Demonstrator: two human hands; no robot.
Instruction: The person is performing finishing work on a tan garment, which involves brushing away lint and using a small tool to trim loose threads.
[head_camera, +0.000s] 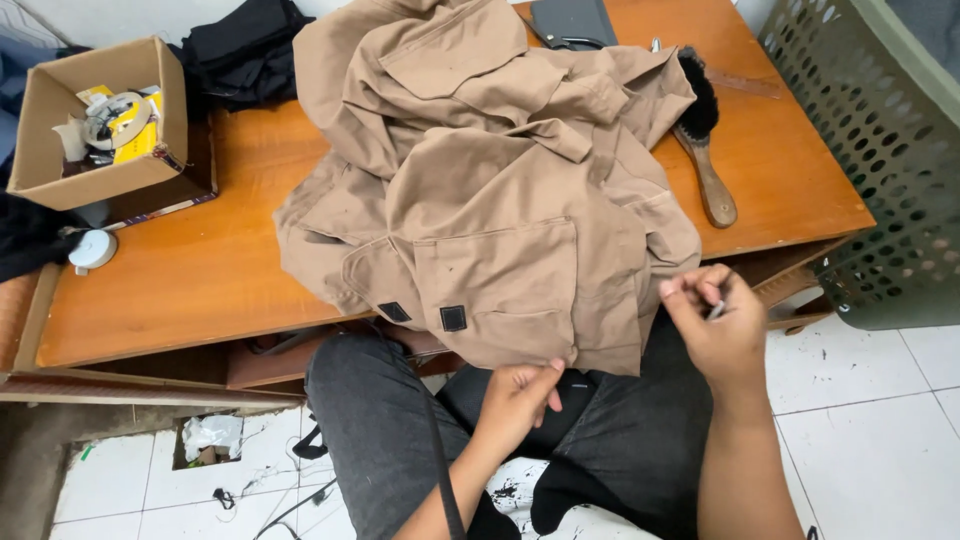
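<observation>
A tan work jacket (500, 190) lies crumpled on the wooden table (200, 270), its lower edge hanging over the front toward my lap. My left hand (520, 395) pinches the jacket's hem just below a pocket with two small black patches (452, 318). My right hand (712, 318) is raised beside the jacket's right edge, fingers closed on a small thin metal tool (717, 309); what kind of tool it is cannot be told.
A cardboard box (100, 120) with tape rolls sits at the table's left. A wooden-handled black brush (700, 130) lies at the right. A green perforated basket (880, 150) stands on the right. Black cloth (240, 50) lies at the back.
</observation>
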